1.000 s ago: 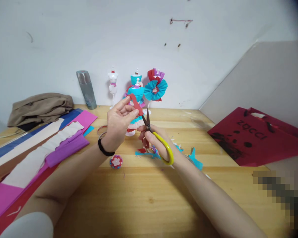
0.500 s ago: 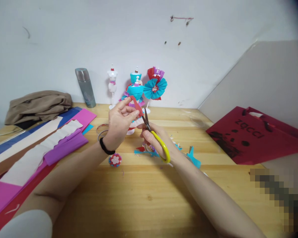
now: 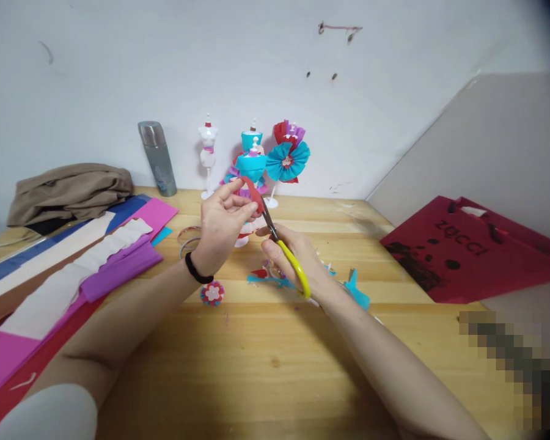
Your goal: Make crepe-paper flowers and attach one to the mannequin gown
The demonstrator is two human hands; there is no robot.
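Since the earlier frame, our scissors' [image 3: 295, 264] blades have closed at the red strip's [image 3: 255, 194] lower end. Our left hand [image 3: 220, 225], the nearer, grips the strip in a narrow pinch; it slants down-right towards our right hand [image 3: 297, 252], wrapped around the yellow handles.
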